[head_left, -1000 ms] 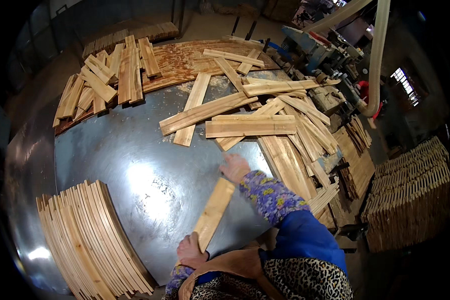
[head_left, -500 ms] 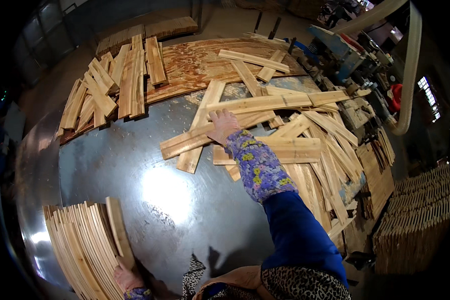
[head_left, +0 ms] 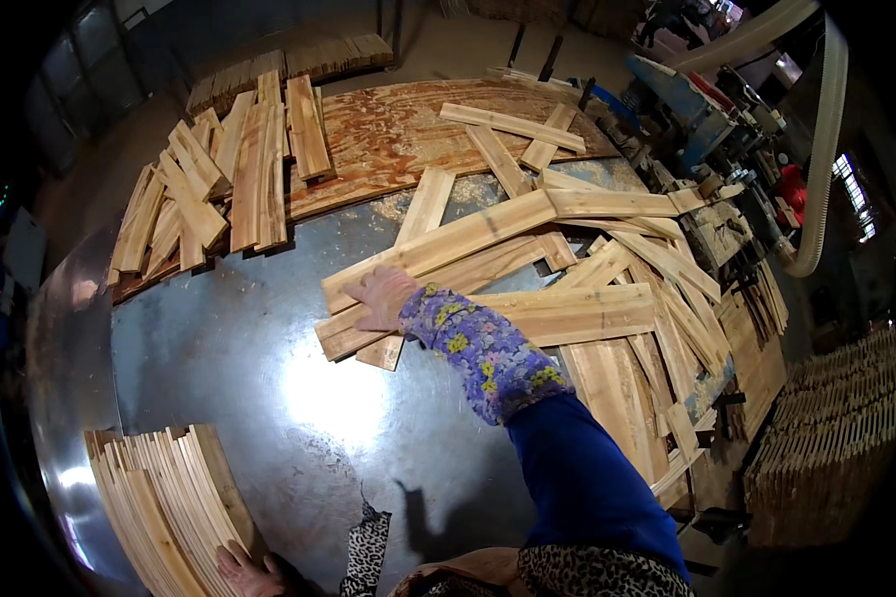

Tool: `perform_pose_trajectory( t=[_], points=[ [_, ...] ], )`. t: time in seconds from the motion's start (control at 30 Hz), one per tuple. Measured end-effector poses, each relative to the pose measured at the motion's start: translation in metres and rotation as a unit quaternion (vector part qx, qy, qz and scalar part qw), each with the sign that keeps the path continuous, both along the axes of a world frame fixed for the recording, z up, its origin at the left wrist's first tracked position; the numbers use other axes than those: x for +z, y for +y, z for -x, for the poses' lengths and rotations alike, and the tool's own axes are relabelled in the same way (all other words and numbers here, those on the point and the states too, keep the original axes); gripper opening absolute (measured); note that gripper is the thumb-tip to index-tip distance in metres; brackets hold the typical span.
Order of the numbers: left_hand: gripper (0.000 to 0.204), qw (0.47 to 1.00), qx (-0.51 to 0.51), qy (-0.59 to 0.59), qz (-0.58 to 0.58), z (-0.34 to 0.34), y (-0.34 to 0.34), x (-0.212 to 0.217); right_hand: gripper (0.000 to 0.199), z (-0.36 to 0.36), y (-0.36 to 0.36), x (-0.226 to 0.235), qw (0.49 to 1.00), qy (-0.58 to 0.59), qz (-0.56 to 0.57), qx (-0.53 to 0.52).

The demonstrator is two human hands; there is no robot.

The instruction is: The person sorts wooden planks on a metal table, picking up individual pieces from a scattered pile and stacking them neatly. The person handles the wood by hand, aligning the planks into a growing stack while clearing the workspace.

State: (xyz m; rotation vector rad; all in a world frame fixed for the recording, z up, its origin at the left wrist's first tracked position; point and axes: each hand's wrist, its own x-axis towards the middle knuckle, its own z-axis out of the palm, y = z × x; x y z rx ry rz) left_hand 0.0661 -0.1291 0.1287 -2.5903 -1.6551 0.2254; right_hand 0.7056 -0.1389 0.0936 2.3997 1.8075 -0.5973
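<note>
My right hand [head_left: 381, 297] lies with spread fingers over the left ends of two long wooden boards. Its fingers rest on the upper board [head_left: 448, 239], and its thumb is by the lower board [head_left: 493, 264]. Another board [head_left: 428, 209] passes crosswise under them. At the lower left, my left hand [head_left: 250, 573] is open, fingers against the near right side of a row of boards [head_left: 164, 497] standing on edge. The lower part of that hand is cut off by the picture's edge.
A jumbled heap of boards [head_left: 617, 388] covers the right of the metal table [head_left: 219, 348]. More boards [head_left: 259, 179] lie on a plywood sheet [head_left: 388, 129] at the back. Machinery [head_left: 702, 119] with a ribbed hose [head_left: 826, 149] stands at the far right, near stacked slats [head_left: 826, 428].
My right hand has moved left and nearer, and the upper board has slid the same way. By my left hand, the board that stuck up now sits level with the row.
</note>
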Motion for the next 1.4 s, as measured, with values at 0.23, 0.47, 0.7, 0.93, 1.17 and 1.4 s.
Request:
perform_pose_trajectory(
  t=[0.23, 0.47, 0.7, 0.93, 1.17, 1.4],
  points=[
    [0.074, 1.000, -0.015, -0.002, 0.016, -0.016, -0.003, 0.031, 0.096, -0.004, 0.004, -0.010, 0.987, -0.075, -0.067, -0.127],
    [0.087, 0.990, -0.055, -0.112, -0.062, 0.027, 0.007, -0.022, 0.085, 0.068, -0.025, 0.011, 0.998, -0.052, 0.028, -0.011],
    [0.085, 0.990, -0.099, -0.060, -0.076, 0.050, 0.023, -0.045, 0.068, 0.210, -0.187, 0.003, 1.000, 0.002, 0.007, 0.009],
    [0.084, 0.997, -0.074, -0.032, -0.011, 0.030, 0.017, -0.014, 0.092, 0.273, -0.334, -0.044, 0.921, -0.099, -0.013, -0.376],
    [0.063, 0.860, -0.070, -0.348, 0.366, -0.109, -0.083, -0.047, 0.063, 0.302, -0.363, -0.027, 0.759, 0.333, -0.196, -0.524],
    [0.053, 0.716, 0.124, -0.402, 0.558, -0.159, -0.124, -0.045, 0.080, 0.277, -0.359, -0.020, 0.900, 0.030, -0.142, -0.411]
  ],
)
